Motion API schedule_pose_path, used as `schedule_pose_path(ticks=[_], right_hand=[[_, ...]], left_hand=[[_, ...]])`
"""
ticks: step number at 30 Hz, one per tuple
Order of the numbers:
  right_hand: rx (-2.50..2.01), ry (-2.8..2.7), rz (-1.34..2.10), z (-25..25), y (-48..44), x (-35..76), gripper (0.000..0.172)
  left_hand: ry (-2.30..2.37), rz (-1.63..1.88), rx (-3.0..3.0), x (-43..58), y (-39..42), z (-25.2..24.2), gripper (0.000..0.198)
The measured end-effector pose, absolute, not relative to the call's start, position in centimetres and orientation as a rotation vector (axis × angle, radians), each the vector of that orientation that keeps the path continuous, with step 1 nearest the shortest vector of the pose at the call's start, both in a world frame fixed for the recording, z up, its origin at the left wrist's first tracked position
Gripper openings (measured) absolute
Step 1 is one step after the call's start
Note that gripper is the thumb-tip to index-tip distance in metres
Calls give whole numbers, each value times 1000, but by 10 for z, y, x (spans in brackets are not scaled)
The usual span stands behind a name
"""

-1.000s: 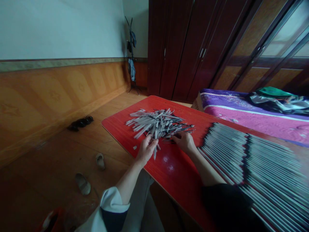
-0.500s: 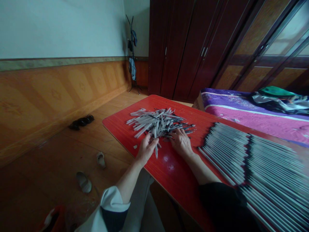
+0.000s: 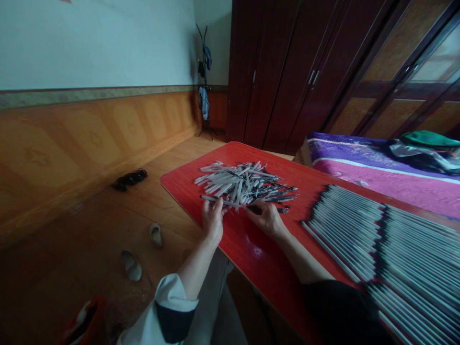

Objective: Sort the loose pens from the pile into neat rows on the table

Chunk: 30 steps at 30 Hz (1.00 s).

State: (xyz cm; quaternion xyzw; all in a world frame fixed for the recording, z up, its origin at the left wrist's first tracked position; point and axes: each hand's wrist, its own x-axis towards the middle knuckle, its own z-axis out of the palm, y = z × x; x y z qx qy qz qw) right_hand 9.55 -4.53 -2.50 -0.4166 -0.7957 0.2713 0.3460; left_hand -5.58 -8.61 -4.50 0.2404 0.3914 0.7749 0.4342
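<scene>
A slim pale tube lies crosswise in my left hand, pinched between thumb and fingers. Close to that tube's right end, the fingertips of my right hand are pressed together; what they grip is too small to make out. Just beyond both hands a loose heap of pale tubes spreads over the red table. Thin black sticks are mixed in at its right side, and a few dark ends show beside my right hand.
Rows of pale sticks with black ends lie side by side on the table's right. Past it stand a bed and a dark wardrobe. Slippers and a black item are on the floor at left.
The tube in my left hand has turned from pointing toward me to lying crosswise. My right hand has left the heap's edge, and its fingers have closed near the tube's end.
</scene>
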Motion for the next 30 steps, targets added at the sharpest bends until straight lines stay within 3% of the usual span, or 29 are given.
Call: schedule_pose_path(ticks=[30], right_hand=[[-1023,-2047,792,-28,-50,92,22]], left_hand=[[1079,1874,697,-56,-83,-54,33]])
